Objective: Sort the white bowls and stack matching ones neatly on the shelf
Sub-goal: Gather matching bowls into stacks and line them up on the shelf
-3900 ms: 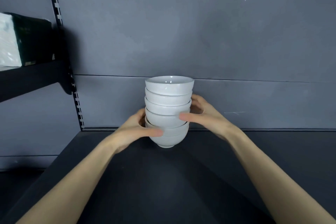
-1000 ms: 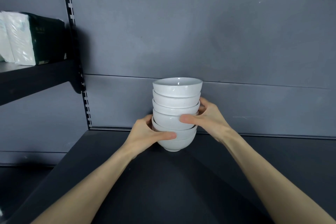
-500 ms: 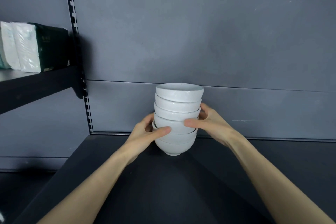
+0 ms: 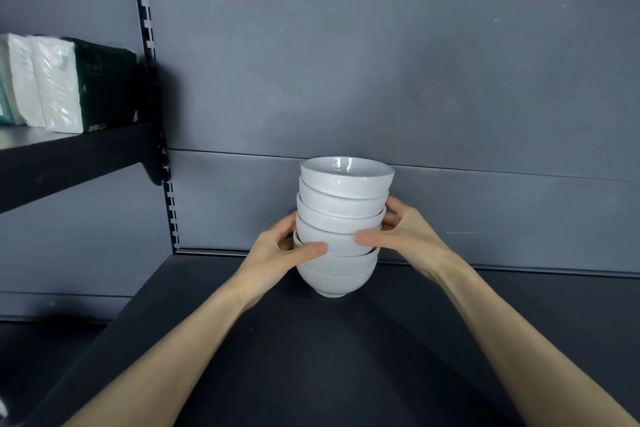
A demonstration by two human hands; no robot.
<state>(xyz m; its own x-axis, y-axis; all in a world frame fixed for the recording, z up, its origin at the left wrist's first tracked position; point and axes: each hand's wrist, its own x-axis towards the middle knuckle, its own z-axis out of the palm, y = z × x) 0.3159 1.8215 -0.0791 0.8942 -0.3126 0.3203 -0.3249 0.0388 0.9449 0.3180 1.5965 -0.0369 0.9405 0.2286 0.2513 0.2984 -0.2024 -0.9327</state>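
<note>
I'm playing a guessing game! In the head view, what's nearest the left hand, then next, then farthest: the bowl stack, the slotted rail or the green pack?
1. The bowl stack: the left hand grips its left side.
2. The slotted rail: farther left, at the back.
3. The green pack: far left, up on the upper shelf.

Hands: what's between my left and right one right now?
The bowl stack: the left hand and right hand grip its lower bowls from either side, thumbs in front. Nothing else lies between them in the head view.
</note>
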